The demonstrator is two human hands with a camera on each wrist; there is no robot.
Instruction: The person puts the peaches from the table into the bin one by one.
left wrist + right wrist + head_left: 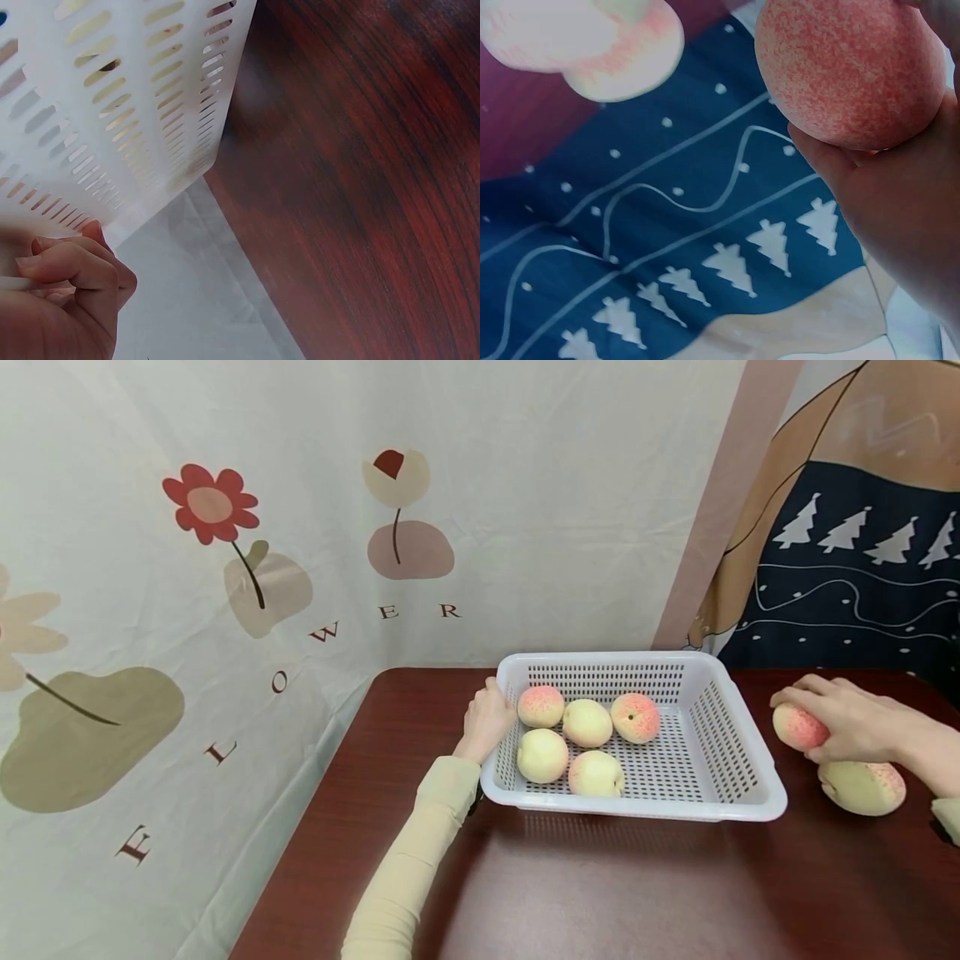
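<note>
A white plastic basket (675,808) with slotted walls stands on the table and holds several pink-and-yellow peaches (587,724), gathered toward its left side. My left hand (487,722) grips the left rim of this basket; in the left wrist view its curled fingers (82,266) are at the rim beside the slotted wall. To the right of the basket, my right hand (862,718) holds a peach (797,727), whose reddish skin fills the upper right of the right wrist view. Below that hand, more peach (862,787) shows on the table; the right wrist view has two overlapping peaches (622,75) there.
The dark reddish wooden table (600,885) extends in front of the basket and to both sides. Behind its back edge hangs a pale cloth (555,527) printed with flowers and letters. A navy section with white trees (847,577) hangs at the right.
</note>
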